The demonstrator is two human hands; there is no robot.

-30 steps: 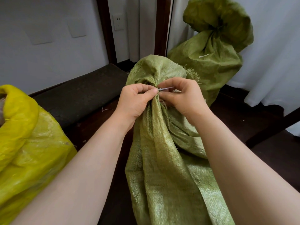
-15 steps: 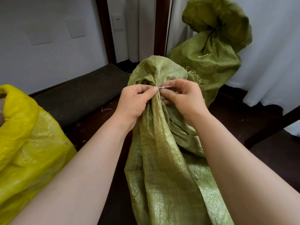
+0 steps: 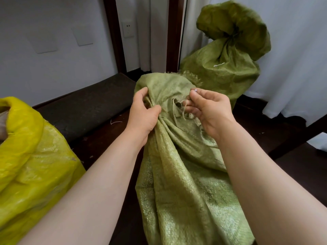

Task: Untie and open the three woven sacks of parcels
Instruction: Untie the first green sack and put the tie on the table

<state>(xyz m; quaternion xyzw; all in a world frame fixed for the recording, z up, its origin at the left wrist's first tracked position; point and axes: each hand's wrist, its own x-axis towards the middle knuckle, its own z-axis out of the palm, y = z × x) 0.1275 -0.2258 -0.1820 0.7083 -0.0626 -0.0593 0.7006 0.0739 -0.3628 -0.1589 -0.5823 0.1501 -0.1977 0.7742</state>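
A light green woven sack (image 3: pixel 180 174) stands in front of me, its neck bunched at the top. My left hand (image 3: pixel 144 114) grips the gathered fabric on the left of the neck. My right hand (image 3: pixel 208 108) is at the right of the neck, its fingers curled into the frayed folds, with a small white bit showing at a fingertip. A darker green sack (image 3: pixel 223 59) stands behind, its neck still tied. A yellow sack (image 3: pixel 30 156) lies at the left with its mouth open.
A dark cushion (image 3: pixel 85 105) lies on the dark wooden floor (image 3: pixel 283 131) behind the yellow sack. White curtains (image 3: pixel 300 50) hang at the right, a dark door frame (image 3: pixel 173 32) stands behind. A loose thread lies on the floor.
My hands have drawn apart from the white tie they pinched together. The sack's neck has loosened and its top has sagged lower between them.
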